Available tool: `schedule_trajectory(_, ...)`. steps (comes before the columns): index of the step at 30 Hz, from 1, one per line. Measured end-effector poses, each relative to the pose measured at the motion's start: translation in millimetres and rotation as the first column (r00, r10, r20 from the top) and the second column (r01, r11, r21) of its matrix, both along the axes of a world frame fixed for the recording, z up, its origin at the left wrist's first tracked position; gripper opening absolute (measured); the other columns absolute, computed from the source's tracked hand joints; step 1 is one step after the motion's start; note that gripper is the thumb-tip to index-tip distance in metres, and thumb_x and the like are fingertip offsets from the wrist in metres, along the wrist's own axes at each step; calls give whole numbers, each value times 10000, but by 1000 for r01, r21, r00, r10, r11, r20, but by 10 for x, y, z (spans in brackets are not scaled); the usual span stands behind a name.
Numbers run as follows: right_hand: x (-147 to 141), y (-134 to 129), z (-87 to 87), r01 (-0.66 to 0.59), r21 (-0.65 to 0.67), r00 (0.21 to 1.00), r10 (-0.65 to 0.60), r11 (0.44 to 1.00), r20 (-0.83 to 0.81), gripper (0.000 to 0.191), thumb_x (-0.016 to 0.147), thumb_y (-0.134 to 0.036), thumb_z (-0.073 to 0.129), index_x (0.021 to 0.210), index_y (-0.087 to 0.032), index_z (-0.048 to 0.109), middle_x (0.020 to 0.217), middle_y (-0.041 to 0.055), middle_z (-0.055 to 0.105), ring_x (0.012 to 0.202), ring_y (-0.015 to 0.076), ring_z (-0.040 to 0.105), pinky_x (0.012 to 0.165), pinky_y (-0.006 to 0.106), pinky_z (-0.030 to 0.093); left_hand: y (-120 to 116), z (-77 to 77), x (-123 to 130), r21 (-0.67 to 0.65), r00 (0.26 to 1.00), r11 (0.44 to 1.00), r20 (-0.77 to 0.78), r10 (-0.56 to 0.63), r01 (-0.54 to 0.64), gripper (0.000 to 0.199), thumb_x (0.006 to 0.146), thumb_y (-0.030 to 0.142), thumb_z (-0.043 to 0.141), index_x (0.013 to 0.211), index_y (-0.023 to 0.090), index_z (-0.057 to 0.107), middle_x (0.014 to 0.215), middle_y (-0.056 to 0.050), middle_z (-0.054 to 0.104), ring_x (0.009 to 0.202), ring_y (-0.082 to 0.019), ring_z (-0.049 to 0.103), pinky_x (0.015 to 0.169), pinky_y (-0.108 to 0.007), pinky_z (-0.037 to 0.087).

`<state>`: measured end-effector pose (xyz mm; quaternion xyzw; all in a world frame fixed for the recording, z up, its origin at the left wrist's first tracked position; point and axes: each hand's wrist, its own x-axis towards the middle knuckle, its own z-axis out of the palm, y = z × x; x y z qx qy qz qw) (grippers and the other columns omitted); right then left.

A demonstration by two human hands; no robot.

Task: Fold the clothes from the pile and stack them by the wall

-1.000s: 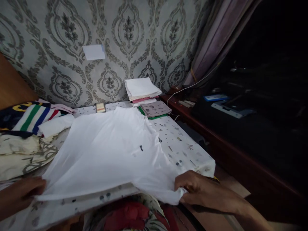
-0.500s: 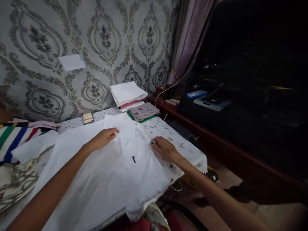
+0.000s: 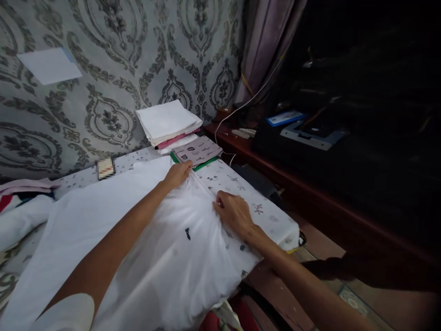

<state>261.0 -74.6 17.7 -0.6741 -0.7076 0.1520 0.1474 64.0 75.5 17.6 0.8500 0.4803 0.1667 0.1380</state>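
A white shirt with small dark lettering lies spread over the patterned table cover. My left hand is closed on the shirt's far edge, just in front of a folded grey printed cloth. My right hand pinches the same edge farther to the right, its fingers curled. Between my hands the fabric is pulled into taut folds that fan out toward the lettering.
Behind stands a stack of folded cloths, white on top. A small card-like item lies by the wall. More clothes are heaped at the left. A dark red ledge with a white cable runs along the right.
My left hand has moved right and away to the shirt's edge and gripped it. My right hand has closed on the edge. The fabric between them is now drawn into folds.
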Motion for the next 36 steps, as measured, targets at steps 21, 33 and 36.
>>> schedule_trajectory(21,-1450,1462,-356,-616,195,782,562,763,269,395,1013,-266,361,1322,-162,583,1440,154,530,1358,271,445,1122,442,354,-863,-472,-3170,147,821,859,-253,513,-491,607,992,497,269,1439,135,464,1536,-148,450,1441,-278,386,1198,-464,289)
schedule_trajectory(33,-2165,2724,-85,-629,5,716,576,777,394,388,920,-210,501,1296,-253,586,1220,116,616,1073,261,610,816,323,469,-502,-165,-4153,62,758,818,-342,556,-572,489,845,421,426,1215,159,609,1173,-139,663,1104,-299,605,966,-403,463)
schedule_trajectory(36,-2211,2789,-36,-662,8,690,606,749,396,226,856,-182,556,1056,-198,661,1138,100,644,1048,235,588,773,274,435,-484,-10,-4320,-115,806,837,-366,465,-535,439,751,438,488,1078,181,629,1052,-93,697,961,-271,631,859,-343,478)
